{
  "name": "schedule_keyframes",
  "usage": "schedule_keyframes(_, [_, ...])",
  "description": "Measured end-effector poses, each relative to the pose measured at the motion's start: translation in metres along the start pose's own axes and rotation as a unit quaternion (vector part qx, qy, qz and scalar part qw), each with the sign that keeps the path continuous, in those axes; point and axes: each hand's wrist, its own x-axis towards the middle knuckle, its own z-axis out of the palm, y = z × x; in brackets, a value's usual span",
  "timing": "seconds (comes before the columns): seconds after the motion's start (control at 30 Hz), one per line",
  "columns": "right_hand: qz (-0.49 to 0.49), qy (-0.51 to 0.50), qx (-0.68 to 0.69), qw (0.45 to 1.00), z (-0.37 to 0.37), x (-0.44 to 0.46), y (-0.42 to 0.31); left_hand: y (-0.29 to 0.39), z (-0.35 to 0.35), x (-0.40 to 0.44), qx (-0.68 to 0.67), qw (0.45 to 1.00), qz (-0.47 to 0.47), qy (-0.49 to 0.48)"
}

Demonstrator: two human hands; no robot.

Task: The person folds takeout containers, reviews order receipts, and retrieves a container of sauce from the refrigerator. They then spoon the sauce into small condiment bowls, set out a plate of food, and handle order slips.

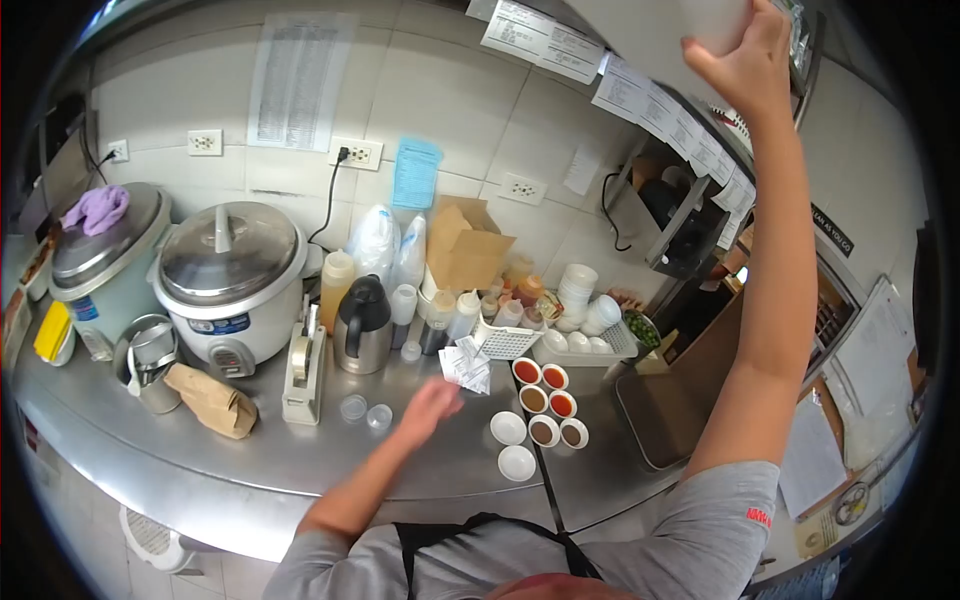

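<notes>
My right hand [752, 62] is raised high at the upper right. Its thumb and fingers grip the edge of a white flat-sided object [665, 35] that runs out of the frame; its kind cannot be made out. My left hand [432, 406] is low over the steel counter, just in front of some white paper slips [466, 366]. Its fingers are blurred, so whether they hold anything does not show. To its right are small white bowls of red sauce [526, 372] and brown sauce [544, 431], and two unfilled white bowls [516, 463]. Small clear lids [379, 416] lie to its left.
A rice cooker [228, 290], a tape dispenser [303, 370] and a steel thermos jug [363, 325] stand along the left. Squeeze bottles [463, 315] and a white basket [505, 342] line the back. A dark tray [660, 420] is at right, below a shelf with hanging tickets [660, 110].
</notes>
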Motion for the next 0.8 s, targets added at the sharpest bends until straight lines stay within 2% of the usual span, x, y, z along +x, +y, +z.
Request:
schedule_keyframes(0.03, [-0.023,0.015,0.026,0.999,-0.002,-0.012,-0.015,0.003,-0.008,-0.005,0.009,1.0,-0.002,0.007])
schedule_keyframes(0.07, [-0.047,0.031,0.051,0.997,-0.006,-0.025,-0.028,0.053,0.0,0.011,-0.05,0.996,0.06,-0.039])
schedule_keyframes(0.1, [-0.088,0.032,0.07,0.993,-0.045,-0.037,-0.008,0.091,0.054,0.022,-0.115,0.979,0.138,-0.091])
schedule_keyframes(0.17, [-0.128,0.048,0.125,0.983,-0.069,-0.083,-0.021,0.145,0.078,0.025,-0.169,0.956,0.191,-0.143])
schedule_keyframes(0.23, [-0.097,-0.054,0.193,0.975,-0.102,-0.145,-0.045,0.154,0.076,0.018,-0.227,0.939,0.189,-0.178])
schedule_keyframes(0.27, [-0.091,-0.139,0.217,0.962,-0.121,-0.175,-0.059,0.157,0.074,0.011,-0.256,0.927,0.19,-0.196])
schedule_keyframes(0.33, [-0.159,-0.213,0.296,0.917,-0.153,-0.227,-0.085,0.14,0.07,-0.018,-0.257,0.939,0.14,-0.181])
schedule_keyframes(0.37, [-0.153,-0.112,0.363,0.912,-0.156,-0.259,-0.1,0.117,0.06,-0.033,-0.244,0.95,0.106,-0.166])
schedule_keyframes(0.43, [-0.104,-0.098,0.409,0.901,-0.167,-0.307,-0.126,0.085,0.054,-0.072,-0.239,0.957,0.103,-0.128])
schedule_keyframes(0.6, [-0.043,-0.08,0.515,0.853,-0.182,-0.375,-0.198,0.02,0.032,-0.15,-0.203,0.968,0.117,0.096])
schedule_keyframes(0.7, [-0.025,-0.059,0.56,0.826,-0.196,-0.394,-0.246,0.011,0.015,-0.182,-0.096,0.924,0.115,0.352])
schedule_keyframes(0.8, [-0.025,-0.047,0.611,0.79,-0.204,-0.409,-0.288,-0.012,-0.019,-0.23,-0.103,0.919,0.096,0.369])
